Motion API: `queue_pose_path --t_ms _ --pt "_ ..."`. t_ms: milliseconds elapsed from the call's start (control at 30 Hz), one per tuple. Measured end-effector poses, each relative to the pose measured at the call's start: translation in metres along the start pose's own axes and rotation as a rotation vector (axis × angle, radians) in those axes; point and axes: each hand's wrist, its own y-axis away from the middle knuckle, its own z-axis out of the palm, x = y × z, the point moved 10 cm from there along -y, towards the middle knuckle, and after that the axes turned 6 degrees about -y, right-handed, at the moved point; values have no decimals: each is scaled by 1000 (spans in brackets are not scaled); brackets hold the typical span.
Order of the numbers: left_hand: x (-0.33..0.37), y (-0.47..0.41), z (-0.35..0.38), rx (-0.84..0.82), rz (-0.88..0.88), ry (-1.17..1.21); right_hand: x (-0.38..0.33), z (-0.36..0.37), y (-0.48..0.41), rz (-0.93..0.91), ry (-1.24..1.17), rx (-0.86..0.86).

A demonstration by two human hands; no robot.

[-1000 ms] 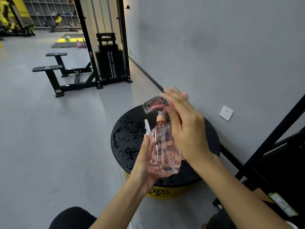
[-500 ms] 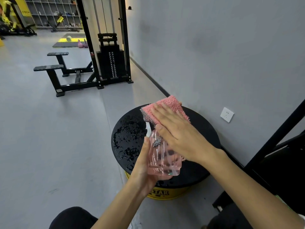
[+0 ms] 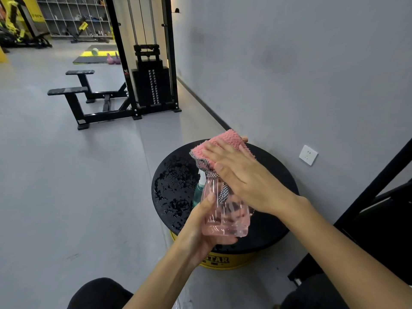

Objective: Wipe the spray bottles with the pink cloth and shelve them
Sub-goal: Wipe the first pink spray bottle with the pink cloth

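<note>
Wiping is under way and shelving, I judge, is still to come. The left hand grips the bottle by its base, upright above the drum. The right hand, fingers straight, presses the cloth over its top. A teal bottle waits on the drum.

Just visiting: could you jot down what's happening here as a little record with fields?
Left hand: grips pink see-through plastic spray bottle near its base
Right hand: presses fluffy pink cloth flat over the bottle's top
Behind the hands: round black wet-topped drum with yellow base
On the drum: teal bottle, mostly hidden
Stage: wiping, not yet shelved
</note>
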Motion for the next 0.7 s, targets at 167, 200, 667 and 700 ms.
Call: queue_pose_path --t_ms 167,200,667,700 --pt "-7 2 2 -63 -25 18 32 -16 5 139 -33 113" --pt "-7 2 3 -81 -26 21 33 -16 5 147 -49 125" --pt "-7 3 1 -64 -11 25 25 -18 2 90 37 75" --pt "-7 4 1 -68 -11 26 29 -21 4 114 20 95"
